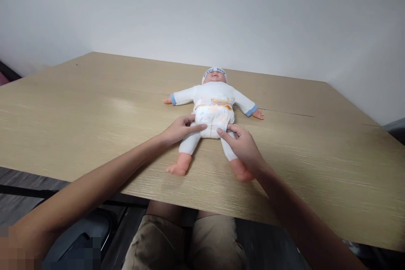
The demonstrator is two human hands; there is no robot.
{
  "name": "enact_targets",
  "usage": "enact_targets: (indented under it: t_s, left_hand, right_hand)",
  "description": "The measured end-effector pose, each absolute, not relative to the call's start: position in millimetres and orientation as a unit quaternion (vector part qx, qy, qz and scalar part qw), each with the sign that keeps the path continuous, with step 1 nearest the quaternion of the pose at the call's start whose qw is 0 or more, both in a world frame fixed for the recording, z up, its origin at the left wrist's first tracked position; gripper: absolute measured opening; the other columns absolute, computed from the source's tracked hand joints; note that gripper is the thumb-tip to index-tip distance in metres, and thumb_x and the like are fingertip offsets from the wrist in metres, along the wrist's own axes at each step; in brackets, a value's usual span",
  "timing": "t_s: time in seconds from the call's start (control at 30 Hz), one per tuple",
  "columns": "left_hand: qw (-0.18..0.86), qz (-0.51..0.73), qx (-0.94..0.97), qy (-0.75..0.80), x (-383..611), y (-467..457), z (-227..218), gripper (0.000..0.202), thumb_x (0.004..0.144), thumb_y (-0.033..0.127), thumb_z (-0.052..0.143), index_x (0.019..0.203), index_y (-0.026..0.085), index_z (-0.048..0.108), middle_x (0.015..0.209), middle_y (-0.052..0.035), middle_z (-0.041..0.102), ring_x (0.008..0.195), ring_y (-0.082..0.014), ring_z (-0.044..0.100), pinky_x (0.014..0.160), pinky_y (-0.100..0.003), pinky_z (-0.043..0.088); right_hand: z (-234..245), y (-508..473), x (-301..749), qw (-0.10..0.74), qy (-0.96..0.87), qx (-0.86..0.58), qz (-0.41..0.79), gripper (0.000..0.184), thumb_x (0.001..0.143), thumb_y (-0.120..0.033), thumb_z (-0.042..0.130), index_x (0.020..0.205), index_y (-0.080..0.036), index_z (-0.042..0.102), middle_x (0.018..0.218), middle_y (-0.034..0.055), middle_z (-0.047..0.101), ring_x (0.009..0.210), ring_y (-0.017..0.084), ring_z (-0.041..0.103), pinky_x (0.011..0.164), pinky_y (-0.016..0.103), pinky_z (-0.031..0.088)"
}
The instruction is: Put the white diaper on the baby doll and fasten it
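Note:
A baby doll (213,90) in a white outfit with blue cuffs and a lettered cap lies on its back, arms spread and feet toward me. Around its hips is a white diaper (211,118) with an orange printed waistband. My left hand (182,128) pinches the diaper's edge at the leg opening on the left, thumb on the front. On the opposite leg opening, my right hand (242,141) grips the edge between thumb and fingers. Some fingertips are hidden behind the diaper and the doll's legs.
The doll rests on a light wooden table (95,114) with a thin seam across it. A pale wall (202,17) rises behind. Below the near edge are my legs in khaki shorts (158,240) and a dark chair (82,236) at the left.

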State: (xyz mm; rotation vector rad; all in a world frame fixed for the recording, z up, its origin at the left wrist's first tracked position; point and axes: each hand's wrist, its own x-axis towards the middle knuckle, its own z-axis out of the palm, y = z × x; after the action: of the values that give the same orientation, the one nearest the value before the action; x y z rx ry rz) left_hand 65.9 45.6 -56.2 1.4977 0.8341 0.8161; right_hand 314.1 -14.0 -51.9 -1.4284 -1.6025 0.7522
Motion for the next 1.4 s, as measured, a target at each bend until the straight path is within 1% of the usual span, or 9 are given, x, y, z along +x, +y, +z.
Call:
enact_targets:
  t_s: [0.07, 0.2, 0.43, 0.63, 0.73, 0.87, 1.17, 1.3, 1.4]
  left_hand:
    - [0.626, 0.343, 0.617, 0.333, 62, 48, -56, 0.047, 0.092, 0.052, 0.089, 0.129, 0.022, 0.085, 0.131, -0.0118, 0.083, 0.124, -0.0339, 0.075, 0.108, -0.045, 0.058]
    - [0.657, 0.351, 0.581, 0.327, 60, 48, -56, 0.047, 0.096, 0.057, 0.085, 0.127, 0.022, 0.086, 0.128, -0.013, 0.084, 0.119, -0.0349, 0.076, 0.105, -0.048, 0.06]
    - [0.633, 0.364, 0.592, 0.34, 59, 47, -58, 0.043, 0.099, 0.059, 0.081, 0.121, 0.022, 0.086, 0.122, -0.0089, 0.083, 0.113, -0.0312, 0.073, 0.1, -0.043, 0.058]
    - [0.635, 0.356, 0.603, 0.327, 56, 47, -55, 0.041, 0.1, 0.059, 0.079, 0.112, 0.021, 0.085, 0.115, -0.0088, 0.082, 0.11, -0.0306, 0.072, 0.1, -0.044, 0.057]
    - [0.643, 0.356, 0.595, 0.324, 56, 47, -54, 0.039, 0.1, 0.058, 0.079, 0.111, 0.021, 0.084, 0.114, -0.0084, 0.081, 0.107, -0.029, 0.071, 0.099, -0.043, 0.056]
    - [0.652, 0.363, 0.575, 0.336, 57, 46, -52, 0.038, 0.098, 0.057, 0.082, 0.105, 0.02, 0.081, 0.109, -0.0068, 0.079, 0.098, -0.0248, 0.069, 0.087, -0.036, 0.054]
    - [0.638, 0.377, 0.564, 0.365, 55, 49, -51, 0.044, 0.093, 0.063, 0.086, 0.092, 0.02, 0.076, 0.081, -0.0026, 0.066, 0.071, -0.0174, 0.052, 0.065, -0.031, 0.04]
    - [0.634, 0.377, 0.576, 0.353, 55, 52, -52, 0.044, 0.092, 0.062, 0.088, 0.094, 0.019, 0.077, 0.086, -0.0029, 0.069, 0.074, -0.0177, 0.055, 0.068, -0.031, 0.043]
    - [0.637, 0.38, 0.576, 0.344, 55, 52, -53, 0.044, 0.09, 0.062, 0.089, 0.097, 0.02, 0.079, 0.091, -0.0033, 0.074, 0.079, -0.0186, 0.061, 0.072, -0.031, 0.046]
  right_hand:
    - [-52, -13, 315, 0.426, -0.634, -0.553, 0.334, 0.032, 0.097, -0.054, 0.075, 0.104, -0.024, 0.085, 0.111, 0.008, 0.084, 0.11, 0.031, 0.075, 0.104, 0.045, 0.056]
    - [-46, -16, 315, 0.434, -0.616, -0.552, 0.357, 0.032, 0.096, -0.053, 0.076, 0.104, -0.024, 0.084, 0.11, 0.007, 0.084, 0.11, 0.03, 0.075, 0.103, 0.044, 0.056]
    - [-36, -23, 313, 0.414, -0.606, -0.573, 0.363, 0.035, 0.093, -0.055, 0.076, 0.102, -0.022, 0.081, 0.1, 0.005, 0.078, 0.093, 0.025, 0.068, 0.082, 0.036, 0.053]
    - [-33, -27, 312, 0.398, -0.617, -0.597, 0.322, 0.034, 0.095, -0.055, 0.074, 0.1, -0.022, 0.08, 0.085, 0.0024, 0.067, 0.084, 0.023, 0.06, 0.074, 0.034, 0.046]
    - [-31, -29, 312, 0.389, -0.613, -0.601, 0.333, 0.036, 0.095, -0.056, 0.074, 0.105, -0.022, 0.081, 0.08, 0.0008, 0.063, 0.078, 0.021, 0.055, 0.071, 0.034, 0.044]
    - [-29, -30, 312, 0.397, -0.593, -0.603, 0.356, 0.038, 0.094, -0.057, 0.076, 0.106, -0.022, 0.078, 0.079, -0.0007, 0.062, 0.071, 0.018, 0.05, 0.067, 0.032, 0.043]
    - [-37, -29, 314, 0.415, -0.612, -0.607, 0.29, 0.037, 0.095, -0.061, 0.072, 0.099, -0.025, 0.078, 0.072, 0.0006, 0.065, 0.068, 0.021, 0.055, 0.065, 0.035, 0.043]
    - [-37, -30, 315, 0.411, -0.625, -0.616, 0.247, 0.037, 0.098, -0.061, 0.07, 0.099, -0.026, 0.08, 0.071, 0.0006, 0.062, 0.069, 0.022, 0.053, 0.066, 0.036, 0.043]
    - [-39, -31, 314, 0.412, -0.631, -0.623, 0.211, 0.034, 0.099, -0.06, 0.07, 0.099, -0.027, 0.081, 0.076, 0.0024, 0.066, 0.076, 0.024, 0.057, 0.072, 0.038, 0.046]
